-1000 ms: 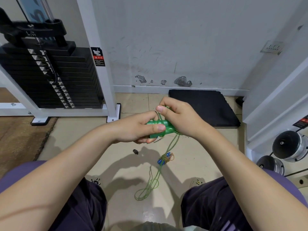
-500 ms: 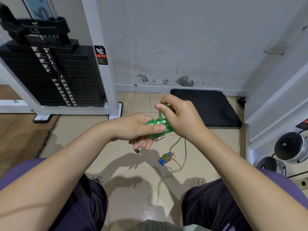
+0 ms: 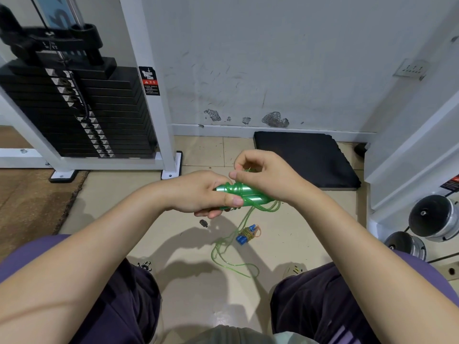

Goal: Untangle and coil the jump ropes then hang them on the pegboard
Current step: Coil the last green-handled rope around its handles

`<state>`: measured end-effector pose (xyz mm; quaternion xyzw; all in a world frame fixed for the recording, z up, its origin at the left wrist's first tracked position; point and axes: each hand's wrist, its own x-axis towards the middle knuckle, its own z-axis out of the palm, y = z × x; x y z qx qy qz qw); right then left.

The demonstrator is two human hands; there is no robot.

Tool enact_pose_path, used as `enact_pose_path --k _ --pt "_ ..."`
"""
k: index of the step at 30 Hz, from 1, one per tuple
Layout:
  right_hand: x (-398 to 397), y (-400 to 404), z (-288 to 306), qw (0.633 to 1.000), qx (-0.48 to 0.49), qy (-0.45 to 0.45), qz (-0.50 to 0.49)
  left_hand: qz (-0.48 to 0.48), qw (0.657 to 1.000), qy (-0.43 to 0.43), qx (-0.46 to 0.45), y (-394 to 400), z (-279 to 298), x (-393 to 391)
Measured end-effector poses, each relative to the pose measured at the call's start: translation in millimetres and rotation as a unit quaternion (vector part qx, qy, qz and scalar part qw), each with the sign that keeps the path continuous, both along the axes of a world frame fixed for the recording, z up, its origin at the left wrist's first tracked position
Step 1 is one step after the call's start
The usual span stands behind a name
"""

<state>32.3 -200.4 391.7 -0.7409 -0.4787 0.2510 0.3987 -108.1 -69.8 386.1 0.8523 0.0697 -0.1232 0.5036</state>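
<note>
My left hand (image 3: 203,193) grips the two green jump rope handles (image 3: 244,194) side by side, thumb pressed on top. A few turns of thin green rope wrap around them. My right hand (image 3: 263,177) pinches the green rope just above the handles. The loose green rope (image 3: 227,254) hangs down and loops on the tiled floor between my knees. A second jump rope (image 3: 247,234), blue-handled with a yellowish cord wound round it, lies on the floor below my hands. No pegboard is in view.
A black weight stack (image 3: 82,112) in a white frame stands at the left. A black foam mat (image 3: 303,157) lies against the wall. Dumbbells (image 3: 432,217) sit at the right beside a white frame post. A brown mat (image 3: 29,199) covers the floor at left.
My right hand has lifted and carried the green rope around the handles, adding a turn. The slack loop on the floor has shifted and shortened. My left hand has kept its hold.
</note>
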Motion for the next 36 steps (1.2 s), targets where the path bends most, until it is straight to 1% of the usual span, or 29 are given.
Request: enact_pose_path --k 3,6,7,8,10,11,12,13,15,18,21,23,24,25,27,29,31,33,36 --pt "0.2 -2.7 -0.1 0.997 -0.034 0.063 0.004 -0.001 1.0 -0.013 -0.015 4.4 -1.7 0.8" --pt "2.8 -5.2 3.5 0.993 -0.028 0.113 0.016 0.015 0.998 -0.042 -0.048 10.7 -4.6 1.4" --pt "4.4 -5.7 4.8 0.989 -0.02 0.146 0.018 0.024 0.996 -0.055 -0.064 12.5 -5.3 1.4" --pt "5.8 -5.9 5.6 0.979 -0.011 0.204 0.021 0.038 0.993 -0.072 -0.087 13.9 -6.0 1.8" --pt "8.3 -5.9 5.3 0.936 0.011 0.349 0.038 0.092 0.979 -0.113 -0.144 16.1 -7.8 4.1" --pt "8.4 -5.7 4.1 0.92 0.019 0.388 0.044 0.131 0.968 -0.13 -0.167 18.1 -8.3 5.8" --pt "7.8 -5.2 1.8 0.918 0.023 0.392 0.044 0.17 0.958 -0.143 -0.182 20.8 -8.3 7.6" --pt "6.1 -4.1 -0.3 0.928 0.025 0.37 0.04 0.203 0.948 -0.153 -0.191 24.0 -7.9 8.9" --pt "0.4 -1.0 -3.3 0.96 0.019 0.279 0.015 0.261 0.93 -0.169 -0.195 29.6 -8.3 10.3" --pt "-8.5 3.1 -2.4 0.991 -0.001 0.135 -0.024 0.31 0.924 -0.158 -0.157 32.5 -10.7 9.8" --pt "-9.4 1.5 3.8 0.999 -0.013 0.028 -0.045 0.342 0.925 -0.131 -0.101 34.6 -13.6 9.4" --pt "-9.8 -2.4 9.9 0.999 0.005 -0.006 -0.045 0.376 0.919 -0.112 -0.041 40.0 -13.0 7.9" --pt "-10.0 -3.9 12.7 0.999 0.023 -0.014 -0.044 0.378 0.92 -0.099 -0.003 41.9 -12.2 6.7" --pt "-10.0 -4.8 15.8 0.998 0.045 -0.019 -0.043 0.36 0.929 -0.081 0.029 42.3 -11.2 4.9" --pt "-9.7 -5.1 20.0 0.995 0.087 -0.021 -0.05 0.262 0.963 -0.032 0.053 35.9 -9.8 2.0" --pt "-9.0 -4.8 21.4 0.991 0.116 -0.031 -0.059 0.128 0.991 0.02 0.016 23.3 -8.5 0.6" --pt "-6.5 -4.7 19.1 0.988 0.128 -0.048 -0.066 0.033 0.997 0.048 -0.058 13.9 -6.1 0.5" --pt "-2.5 -4.7 14.8 0.987 0.126 -0.054 -0.083 -0.006 0.993 0.044 -0.108 11.4 -1.4 0.5" --pt "1.5 -3.6 7.4 0.989 0.098 -0.048 -0.102 -0.026 0.993 0.034 -0.108 11.0 2.1 0.3"
